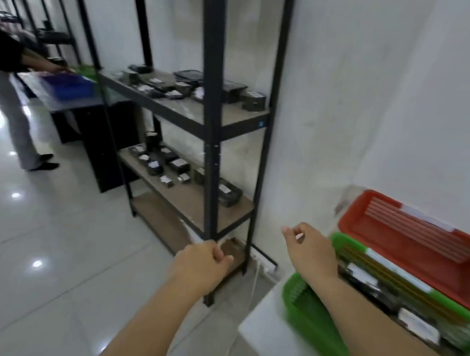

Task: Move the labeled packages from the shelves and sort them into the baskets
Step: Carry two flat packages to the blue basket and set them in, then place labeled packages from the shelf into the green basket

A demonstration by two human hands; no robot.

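stockroom: metal shelving (pixel 206 110), sorting baskets (pixel 414 236).

dark labeled packages (pixel 192 88) lie on two shelves (pixel 243 118); more fill the green basket (pixel 315 310) beside a red basket (pixel 413 245).

Both forearms (pixel 154 309) are bare, seemingly sleeveless to the frame edge; no rings visible on the blurred hands (pixel 199 261).

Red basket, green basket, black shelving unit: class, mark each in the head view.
red basket (pixel 414 242): head view, inner floor.
green basket (pixel 309 309): head view, near wall.
black shelving unit (pixel 213 87): head view, front upright.
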